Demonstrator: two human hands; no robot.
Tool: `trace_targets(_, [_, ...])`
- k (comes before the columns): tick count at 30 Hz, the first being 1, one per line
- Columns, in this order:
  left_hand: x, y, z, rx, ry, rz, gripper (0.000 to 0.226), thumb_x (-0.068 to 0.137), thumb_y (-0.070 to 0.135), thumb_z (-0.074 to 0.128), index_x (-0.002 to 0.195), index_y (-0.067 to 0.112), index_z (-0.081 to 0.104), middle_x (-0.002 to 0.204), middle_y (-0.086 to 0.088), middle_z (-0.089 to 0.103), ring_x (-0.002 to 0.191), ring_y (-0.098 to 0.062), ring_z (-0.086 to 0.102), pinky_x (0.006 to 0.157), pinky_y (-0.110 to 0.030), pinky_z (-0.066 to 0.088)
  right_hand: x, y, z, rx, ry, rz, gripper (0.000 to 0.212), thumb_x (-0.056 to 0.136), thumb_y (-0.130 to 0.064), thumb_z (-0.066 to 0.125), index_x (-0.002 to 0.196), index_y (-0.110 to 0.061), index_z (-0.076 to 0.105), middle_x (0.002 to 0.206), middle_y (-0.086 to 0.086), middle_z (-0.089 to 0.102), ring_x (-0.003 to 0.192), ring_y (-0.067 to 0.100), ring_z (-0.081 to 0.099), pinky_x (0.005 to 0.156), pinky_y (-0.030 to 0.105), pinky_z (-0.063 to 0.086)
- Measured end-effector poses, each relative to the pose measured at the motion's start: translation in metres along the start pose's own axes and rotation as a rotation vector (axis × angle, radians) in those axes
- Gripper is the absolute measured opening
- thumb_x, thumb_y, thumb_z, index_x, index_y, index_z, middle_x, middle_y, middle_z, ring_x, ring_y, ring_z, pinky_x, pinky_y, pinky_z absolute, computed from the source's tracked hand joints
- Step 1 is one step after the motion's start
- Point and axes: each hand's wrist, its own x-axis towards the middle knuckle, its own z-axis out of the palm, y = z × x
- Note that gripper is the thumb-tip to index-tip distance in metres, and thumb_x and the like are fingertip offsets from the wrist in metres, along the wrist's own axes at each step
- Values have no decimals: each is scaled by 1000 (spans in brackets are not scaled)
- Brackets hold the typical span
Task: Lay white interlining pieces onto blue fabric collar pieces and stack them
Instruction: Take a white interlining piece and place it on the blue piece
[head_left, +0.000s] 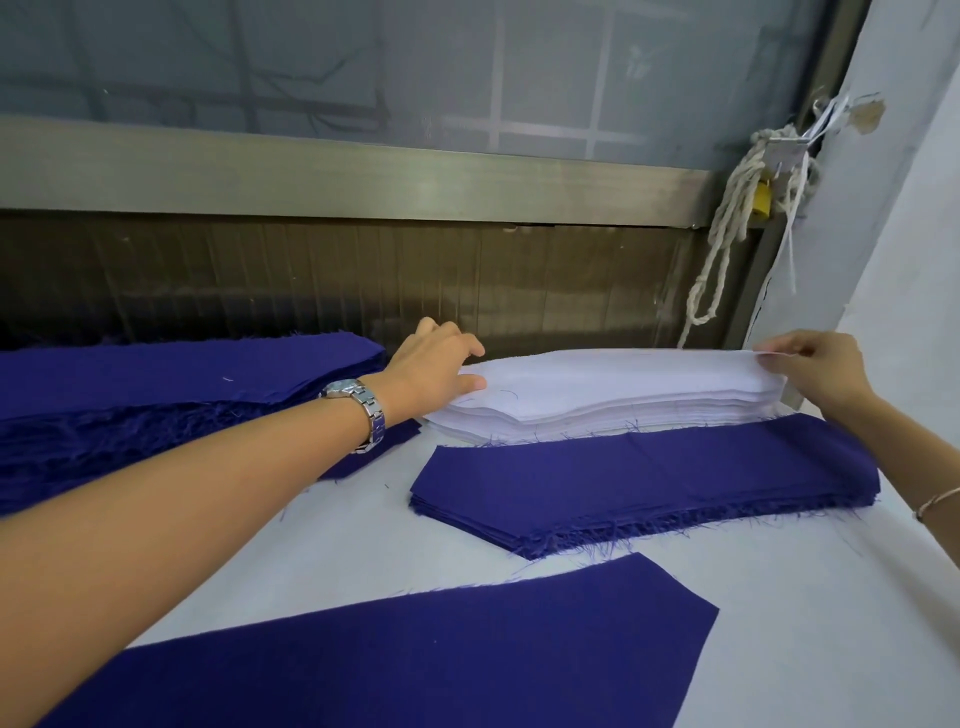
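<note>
The white interlining stack (613, 402) lies on the table (810, 634) at about two o'clock from the middle of the view. Its top white piece (623, 371) is raised a little at the right end, where the right hand (815, 371) has a closed grip, pinching that end between thumb and fingers. The left hand (431, 369) sits on the left end of the same pile, thumb on top and fingers bent over the far edge. Whether its grip holds the sheet or only steadies the pile cannot be told. At six o'clock from the white pile, touching its near edge, lies a tidy blue stack (649, 478) with no white on top of it. Nearer the person, at six o'clock in the view, a single blue piece (441, 660) lies flat and bare, most likely waiting for this white sheet. At nine o'clock a larger blue pile (171, 384) reaches out of frame. No blue piece here carries a white layer, and no paired stack is in view, so the work looks early, with both piles thick and plenty left to pair. A wristwatch (358, 408) is on the left wrist.
</note>
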Motion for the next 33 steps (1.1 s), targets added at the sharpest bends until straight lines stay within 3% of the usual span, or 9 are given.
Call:
trace_targets(2, [-1, 1, -1, -16, 8, 21, 36, 97, 33, 61, 129, 18, 62, 128, -3, 57, 122, -25, 41, 100, -38, 42, -2, 4, -2, 32, -5, 30, 16, 86, 4, 69, 99, -3, 76, 87, 10, 68, 76, 18, 58, 55, 1, 44])
trace_targets(5, [-5, 0, -1, -18, 91, 55, 24, 94, 32, 66, 111, 16, 71, 118, -1, 61, 115, -22, 44, 95, -38, 44, -2, 5, -2, 51, -12, 47, 18, 86, 4, 68, 101, -2, 76, 86, 9, 69, 86, 23, 58, 55, 3, 44])
trace_targets(9, [-12, 1, 1, -141, 197, 53, 17, 93, 29, 68, 98, 13, 72, 103, 2, 62, 106, -18, 49, 90, -35, 45, -5, 0, -4, 68, -18, 62, 17, 91, -1, 59, 95, -8, 74, 103, 21, 70, 90, 25, 56, 83, 37, 52])
trace_targets(11, [-15, 2, 0, -200, 232, 50, 18, 95, 30, 65, 98, 12, 70, 99, 2, 62, 99, -15, 50, 86, -32, 45, -5, -3, -7, 71, -17, 53, 19, 94, -8, 59, 102, 2, 72, 108, 30, 67, 90, 25, 53, 83, 41, 46])
trace_targets(17, [-22, 2, -18, -449, 312, 3, 18, 99, 30, 59, 94, 12, 62, 73, 3, 58, 61, -8, 51, 56, -22, 37, -6, -16, -15, 137, 25, 37, 31, 95, -8, 64, 121, 9, 65, 120, 28, 65, 97, 25, 56, 81, 35, 47])
trace_targets(20, [-26, -1, -30, -530, 353, -49, 20, 99, 30, 59, 93, 11, 63, 81, -5, 67, 67, -12, 56, 57, -20, 41, -9, -24, -22, 134, 13, 21, 28, 92, -7, 69, 115, 9, 67, 108, 24, 66, 86, 26, 57, 75, 31, 49])
trace_targets(23, [-36, -7, -43, -613, 355, -96, 18, 99, 29, 59, 97, 11, 64, 86, -1, 70, 66, -1, 65, 56, -9, 46, -12, -32, -31, 136, -33, -10, 24, 88, -9, 75, 106, 5, 70, 92, 12, 65, 70, 15, 56, 56, 9, 48])
trace_targets(28, [-67, -21, -64, -675, 349, -178, 21, 101, 29, 55, 105, 15, 70, 76, 9, 67, 61, -2, 59, 64, -18, 45, -18, -39, -47, 141, -274, 36, 26, 89, -19, 73, 111, -5, 74, 105, 10, 73, 97, 24, 60, 80, 28, 45])
trace_targets(33, [-105, -38, -85, -656, 317, -228, 25, 102, 27, 54, 103, 13, 74, 77, 3, 71, 60, -5, 57, 66, -19, 47, -46, -50, -49, 110, -458, 57, 33, 76, -34, 76, 92, -5, 80, 88, 14, 74, 75, 27, 58, 56, 15, 52])
